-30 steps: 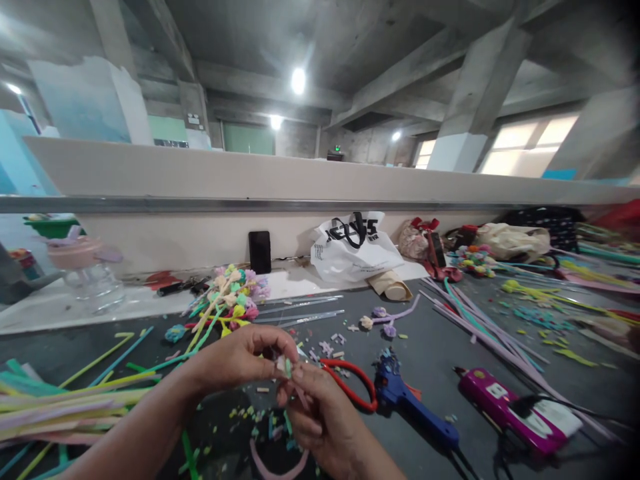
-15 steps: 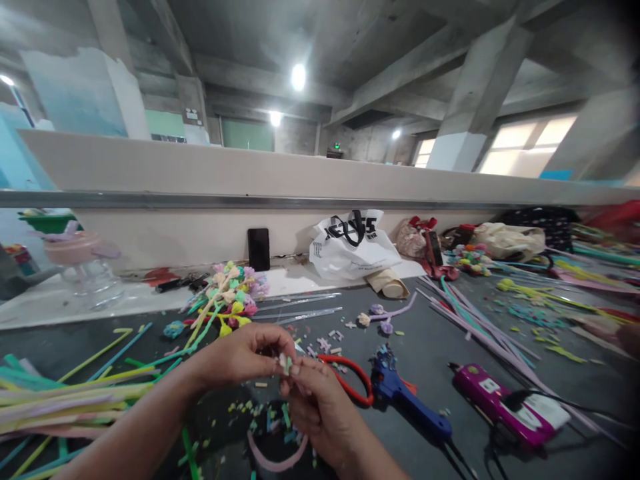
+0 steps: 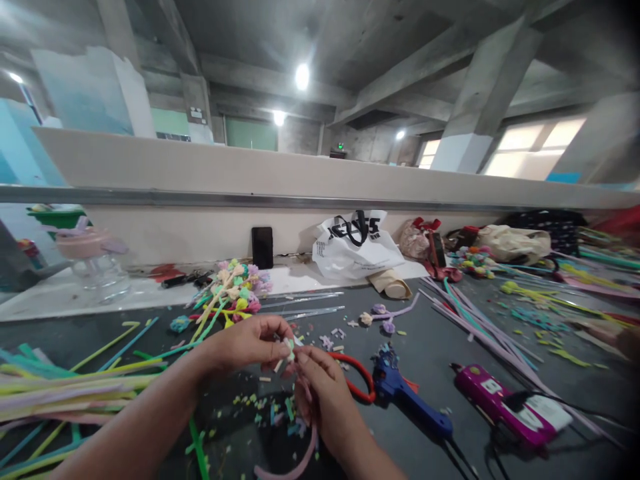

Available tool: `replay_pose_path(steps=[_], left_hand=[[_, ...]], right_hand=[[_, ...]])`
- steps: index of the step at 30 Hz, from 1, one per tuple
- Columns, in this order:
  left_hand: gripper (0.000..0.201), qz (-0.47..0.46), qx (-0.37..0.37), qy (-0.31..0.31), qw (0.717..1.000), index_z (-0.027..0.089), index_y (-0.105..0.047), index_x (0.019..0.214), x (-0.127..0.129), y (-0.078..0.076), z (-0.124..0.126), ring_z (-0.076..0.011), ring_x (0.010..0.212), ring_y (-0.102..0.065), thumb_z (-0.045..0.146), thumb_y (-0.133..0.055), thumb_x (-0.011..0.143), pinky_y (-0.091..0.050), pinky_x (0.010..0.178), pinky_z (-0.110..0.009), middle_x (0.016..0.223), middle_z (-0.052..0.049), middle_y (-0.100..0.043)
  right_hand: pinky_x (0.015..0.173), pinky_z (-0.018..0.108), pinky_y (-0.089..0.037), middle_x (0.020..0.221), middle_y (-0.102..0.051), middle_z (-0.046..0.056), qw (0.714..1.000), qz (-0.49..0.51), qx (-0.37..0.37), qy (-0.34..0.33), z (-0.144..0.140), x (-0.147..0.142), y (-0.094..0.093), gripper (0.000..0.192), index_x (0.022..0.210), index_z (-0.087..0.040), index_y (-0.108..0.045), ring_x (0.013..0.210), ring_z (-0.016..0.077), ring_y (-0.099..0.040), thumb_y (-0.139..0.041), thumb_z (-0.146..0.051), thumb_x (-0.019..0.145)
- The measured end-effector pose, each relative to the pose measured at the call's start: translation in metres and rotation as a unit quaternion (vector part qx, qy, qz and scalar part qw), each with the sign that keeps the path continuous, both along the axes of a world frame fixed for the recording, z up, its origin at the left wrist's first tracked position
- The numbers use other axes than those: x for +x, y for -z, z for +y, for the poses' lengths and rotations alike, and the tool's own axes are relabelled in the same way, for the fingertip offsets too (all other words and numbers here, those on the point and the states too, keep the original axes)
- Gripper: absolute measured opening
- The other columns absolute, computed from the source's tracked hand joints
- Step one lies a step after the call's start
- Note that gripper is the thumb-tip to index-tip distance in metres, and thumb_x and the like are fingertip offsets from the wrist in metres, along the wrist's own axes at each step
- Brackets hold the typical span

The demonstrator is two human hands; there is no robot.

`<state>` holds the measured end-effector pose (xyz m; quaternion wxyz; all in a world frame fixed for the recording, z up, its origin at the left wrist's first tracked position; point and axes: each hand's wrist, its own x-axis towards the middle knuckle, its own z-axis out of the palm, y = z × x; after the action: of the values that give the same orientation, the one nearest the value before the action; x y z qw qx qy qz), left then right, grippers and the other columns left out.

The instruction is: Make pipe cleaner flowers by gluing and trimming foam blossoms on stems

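While pinching with the left hand [image 3: 255,343] a small, knobbly, pale-green piece [image 3: 290,349] well short of the bench's [image 3: 435,353] far edge, gripping a curved, soft-looking pink strip [image 3: 312,450] in the curled right hand [image 3: 327,387], near a looped red handle [image 3: 371,387] and blue plastic glue gun [image 3: 413,403].

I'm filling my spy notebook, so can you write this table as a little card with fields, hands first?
Left hand: pinching a small pale green piece
Right hand: holding a pink strip that curves downward
Far left: a pile of colourful strips
Beyond the left hand: fuzzy flowers
Right of the hands: red handle, blue glue gun, purple tool
Back: pink-lidded jar, black phone, white bag
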<state>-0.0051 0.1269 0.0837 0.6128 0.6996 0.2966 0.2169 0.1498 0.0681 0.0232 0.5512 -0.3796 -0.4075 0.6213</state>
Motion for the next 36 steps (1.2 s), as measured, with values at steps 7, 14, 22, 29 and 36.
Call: replay_pose_path(steps=[7,14,22,29,36], left_hand=[[0.024,0.012,-0.026,-0.011,1.0,0.016,-0.05,0.083,0.003,0.001,-0.003,-0.0064,0.048,-0.043,0.035,-0.061,0.072,-0.035,0.046,-0.019,0.062,0.004,-0.054],[0.026,0.017,-0.034,-0.021,0.999,0.016,-0.051,0.08,0.007,0.006,-0.004,-0.0056,0.046,-0.042,0.037,-0.063,0.07,-0.032,0.045,-0.018,0.059,0.006,-0.052],[0.045,-0.026,-0.003,-0.021,0.999,0.026,-0.043,0.121,0.004,0.002,-0.007,-0.0109,0.072,-0.055,0.036,-0.055,0.079,-0.043,0.059,-0.022,0.108,-0.005,-0.054],[0.038,0.066,0.375,0.037,0.924,0.022,-0.06,0.106,-0.004,-0.012,-0.005,-0.0196,0.109,-0.047,0.009,-0.055,0.071,-0.039,0.09,-0.03,0.12,-0.006,-0.049],[0.016,0.073,0.414,0.069,0.905,0.02,-0.061,0.09,-0.001,-0.018,-0.008,-0.0163,0.093,-0.054,0.015,-0.052,0.078,-0.041,0.085,-0.028,0.094,-0.004,-0.061]], right_hand=[[0.026,0.014,-0.024,0.03,-0.041,-0.01,0.999,-0.015,0.025,-0.02,0.0,0.0,-0.003,0.026,0.072,-0.015,-0.058,0.022,0.0035,-0.031,-0.062,-0.04,0.074],[0.024,0.013,-0.023,0.036,-0.048,-0.008,0.999,0.029,-0.01,-0.02,0.001,-0.001,0.002,0.026,0.066,-0.015,-0.054,0.022,0.0021,-0.031,-0.068,-0.036,0.068],[0.025,0.012,-0.021,0.052,-0.054,-0.005,0.985,0.149,-0.049,-0.075,0.002,0.008,-0.01,0.022,0.071,-0.013,-0.054,0.026,-0.001,-0.027,-0.061,-0.033,0.076],[0.027,0.011,-0.02,0.061,-0.057,-0.002,0.987,0.124,-0.047,-0.089,0.0,0.009,-0.012,0.02,0.07,-0.015,-0.051,0.03,-0.0006,-0.03,-0.062,-0.031,0.075],[0.028,0.012,-0.02,0.056,-0.054,-0.004,0.979,0.14,-0.066,-0.133,-0.001,0.011,-0.012,0.018,0.071,-0.016,-0.049,0.031,0.0001,-0.029,-0.06,-0.029,0.076]])
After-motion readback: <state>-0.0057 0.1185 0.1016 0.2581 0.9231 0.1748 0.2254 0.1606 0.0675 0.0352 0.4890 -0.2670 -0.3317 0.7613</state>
